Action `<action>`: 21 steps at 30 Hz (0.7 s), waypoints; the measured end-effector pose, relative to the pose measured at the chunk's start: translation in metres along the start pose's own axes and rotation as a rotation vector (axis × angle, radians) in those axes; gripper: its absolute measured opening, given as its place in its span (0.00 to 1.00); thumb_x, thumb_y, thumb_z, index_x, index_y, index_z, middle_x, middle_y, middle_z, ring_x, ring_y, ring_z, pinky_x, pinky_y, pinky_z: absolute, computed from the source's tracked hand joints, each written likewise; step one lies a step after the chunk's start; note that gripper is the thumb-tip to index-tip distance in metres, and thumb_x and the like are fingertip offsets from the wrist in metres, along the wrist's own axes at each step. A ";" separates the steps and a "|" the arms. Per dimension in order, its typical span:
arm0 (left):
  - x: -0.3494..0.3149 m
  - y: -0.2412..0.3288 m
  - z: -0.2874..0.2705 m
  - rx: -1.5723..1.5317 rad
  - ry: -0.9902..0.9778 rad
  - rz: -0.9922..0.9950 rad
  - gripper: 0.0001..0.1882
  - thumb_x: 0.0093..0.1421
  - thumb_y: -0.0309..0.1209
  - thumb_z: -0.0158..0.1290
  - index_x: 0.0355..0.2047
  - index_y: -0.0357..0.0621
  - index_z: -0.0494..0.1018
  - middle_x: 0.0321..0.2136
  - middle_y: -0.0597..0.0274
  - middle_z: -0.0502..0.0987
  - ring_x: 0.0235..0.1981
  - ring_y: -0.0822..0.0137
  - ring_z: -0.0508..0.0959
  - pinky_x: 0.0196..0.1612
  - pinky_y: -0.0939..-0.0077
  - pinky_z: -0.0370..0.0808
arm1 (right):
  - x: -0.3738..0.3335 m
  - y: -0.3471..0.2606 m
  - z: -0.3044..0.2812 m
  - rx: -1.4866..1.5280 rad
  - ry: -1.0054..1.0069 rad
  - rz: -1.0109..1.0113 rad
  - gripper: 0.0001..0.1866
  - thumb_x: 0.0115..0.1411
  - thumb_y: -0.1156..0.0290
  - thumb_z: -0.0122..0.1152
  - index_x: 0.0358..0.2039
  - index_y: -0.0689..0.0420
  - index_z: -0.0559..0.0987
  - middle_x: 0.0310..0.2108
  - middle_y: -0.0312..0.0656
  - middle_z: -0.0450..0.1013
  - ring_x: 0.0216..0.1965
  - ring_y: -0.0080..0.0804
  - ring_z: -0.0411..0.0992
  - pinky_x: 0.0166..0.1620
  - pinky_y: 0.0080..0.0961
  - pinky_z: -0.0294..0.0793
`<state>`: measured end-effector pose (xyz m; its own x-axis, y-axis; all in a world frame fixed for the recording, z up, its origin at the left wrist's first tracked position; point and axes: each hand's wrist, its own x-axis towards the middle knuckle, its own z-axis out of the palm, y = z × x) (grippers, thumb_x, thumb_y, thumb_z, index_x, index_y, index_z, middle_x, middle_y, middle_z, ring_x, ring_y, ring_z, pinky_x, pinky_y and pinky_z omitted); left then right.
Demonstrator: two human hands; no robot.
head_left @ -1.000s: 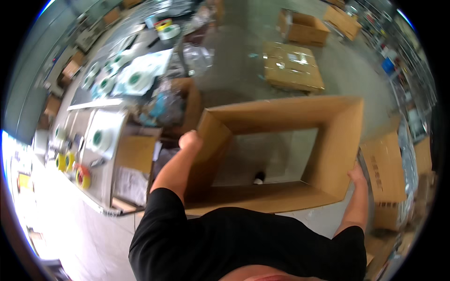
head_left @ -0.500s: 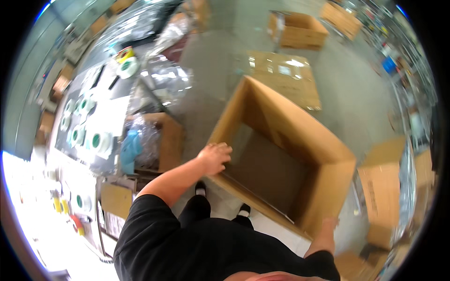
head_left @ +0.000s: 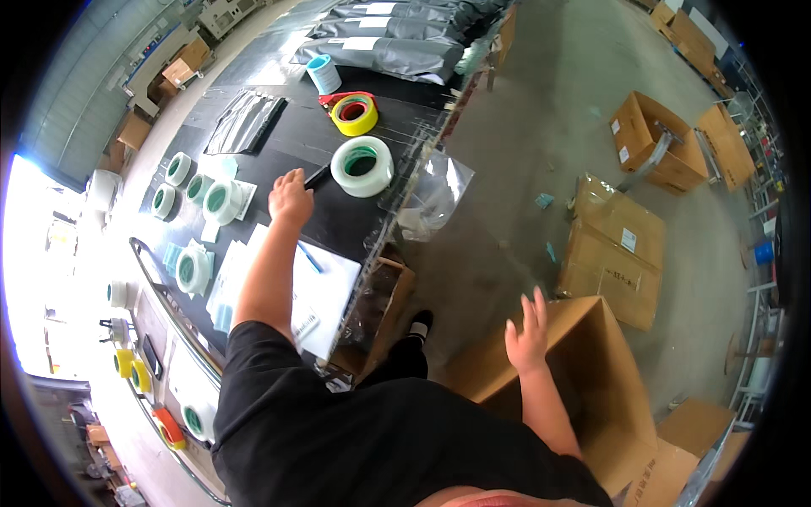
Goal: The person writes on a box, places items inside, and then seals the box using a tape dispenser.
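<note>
The carton (head_left: 610, 384) at lower right stood unclosed; the right hand (head_left: 529, 338) was spread, empty. Whether the left hand (head_left: 290, 201) gripped the black tool (head_left: 318, 176), upper left, I could not tell.

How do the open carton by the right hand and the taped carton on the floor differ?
The open carton gapes, showing its inside; the taped carton is closed on top. The open carton has deep walls; the taped carton lies low. The taped carton bears a white label; none shows on the open carton. Both are brown cardboard.
</note>
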<state>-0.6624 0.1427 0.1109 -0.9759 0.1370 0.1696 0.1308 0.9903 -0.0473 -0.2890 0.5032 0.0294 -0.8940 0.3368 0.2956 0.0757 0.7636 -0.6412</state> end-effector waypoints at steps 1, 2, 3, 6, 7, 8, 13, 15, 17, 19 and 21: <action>0.020 -0.013 0.014 0.014 -0.012 0.022 0.26 0.58 0.38 0.55 0.56 0.47 0.67 0.56 0.61 0.69 0.59 0.57 0.66 0.59 0.60 0.65 | 0.041 -0.026 0.013 0.042 0.003 -0.106 0.28 0.51 0.77 0.60 0.55 0.62 0.69 0.63 0.56 0.59 0.57 0.52 0.66 0.56 0.35 0.70; 0.031 -0.022 0.027 0.083 -0.137 0.003 0.24 0.59 0.40 0.54 0.55 0.48 0.69 0.56 0.61 0.70 0.60 0.56 0.66 0.59 0.61 0.66 | 0.076 -0.044 0.025 0.045 -0.010 -0.104 0.28 0.51 0.77 0.60 0.55 0.62 0.69 0.63 0.56 0.59 0.57 0.52 0.66 0.56 0.35 0.70; 0.039 -0.013 0.019 0.008 -0.289 -0.063 0.19 0.60 0.39 0.53 0.51 0.48 0.73 0.53 0.59 0.72 0.58 0.56 0.68 0.57 0.61 0.68 | 0.107 -0.055 0.029 0.036 -0.039 -0.196 0.27 0.51 0.76 0.61 0.54 0.62 0.71 0.62 0.54 0.61 0.56 0.50 0.67 0.55 0.35 0.71; 0.046 -0.039 0.020 -0.143 -0.208 -0.156 0.15 0.61 0.37 0.51 0.44 0.44 0.77 0.47 0.53 0.75 0.50 0.53 0.74 0.52 0.59 0.71 | 0.165 -0.076 0.054 0.149 -0.081 -0.307 0.25 0.51 0.77 0.62 0.52 0.59 0.74 0.54 0.48 0.69 0.48 0.44 0.72 0.50 0.33 0.74; 0.044 -0.044 0.021 -0.299 -0.108 -0.198 0.15 0.61 0.37 0.51 0.43 0.43 0.77 0.45 0.52 0.76 0.48 0.52 0.76 0.50 0.58 0.72 | 0.177 -0.080 0.061 0.213 -0.095 -0.285 0.24 0.51 0.77 0.62 0.52 0.59 0.74 0.51 0.47 0.71 0.45 0.44 0.74 0.47 0.32 0.76; 0.041 -0.047 0.019 -0.380 -0.069 -0.149 0.15 0.61 0.34 0.52 0.44 0.38 0.76 0.42 0.52 0.77 0.41 0.53 0.78 0.44 0.61 0.74 | 0.187 -0.086 0.062 0.211 -0.093 -0.267 0.24 0.51 0.77 0.62 0.52 0.59 0.74 0.51 0.47 0.71 0.45 0.44 0.74 0.47 0.32 0.76; -0.010 0.109 -0.070 -1.277 -0.769 0.075 0.11 0.63 0.28 0.53 0.41 0.32 0.74 0.26 0.66 0.77 0.27 0.76 0.75 0.34 0.80 0.72 | 0.236 -0.109 0.023 -0.101 0.106 -0.693 0.28 0.47 0.76 0.64 0.51 0.47 0.77 0.27 0.29 0.68 0.24 0.29 0.66 0.26 0.27 0.65; -0.038 0.164 -0.082 -1.468 -1.096 0.124 0.11 0.62 0.27 0.54 0.41 0.32 0.74 0.30 0.64 0.77 0.29 0.76 0.76 0.36 0.80 0.73 | 0.232 -0.102 0.015 -0.170 0.057 -0.645 0.22 0.48 0.66 0.58 0.46 0.48 0.80 0.25 0.29 0.67 0.24 0.29 0.66 0.28 0.27 0.65; -0.055 0.200 -0.083 -1.498 -1.086 0.297 0.11 0.63 0.27 0.54 0.43 0.31 0.73 0.31 0.62 0.77 0.30 0.76 0.76 0.38 0.79 0.74 | 0.217 -0.077 0.004 -0.076 0.082 -0.452 0.16 0.50 0.70 0.61 0.42 0.51 0.80 0.26 0.33 0.70 0.26 0.32 0.69 0.29 0.28 0.67; -0.043 0.244 -0.058 -1.003 -0.285 0.802 0.22 0.55 0.28 0.59 0.50 0.36 0.70 0.38 0.54 0.77 0.39 0.58 0.78 0.42 0.68 0.75 | 0.196 -0.032 -0.012 0.396 0.245 -0.157 0.09 0.55 0.74 0.63 0.39 0.56 0.80 0.29 0.37 0.74 0.28 0.31 0.72 0.31 0.26 0.70; -0.063 0.304 -0.061 -0.877 -0.209 1.004 0.26 0.50 0.30 0.62 0.50 0.39 0.70 0.42 0.51 0.76 0.45 0.50 0.75 0.47 0.61 0.73 | 0.164 -0.004 -0.047 0.650 0.174 0.107 0.07 0.58 0.74 0.64 0.37 0.59 0.80 0.31 0.39 0.76 0.29 0.27 0.74 0.33 0.24 0.72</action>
<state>-0.5500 0.4360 0.1462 -0.3910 0.8774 0.2781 0.7893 0.1641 0.5917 -0.4147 0.5812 0.1139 -0.8082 0.5174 0.2814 -0.1698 0.2529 -0.9525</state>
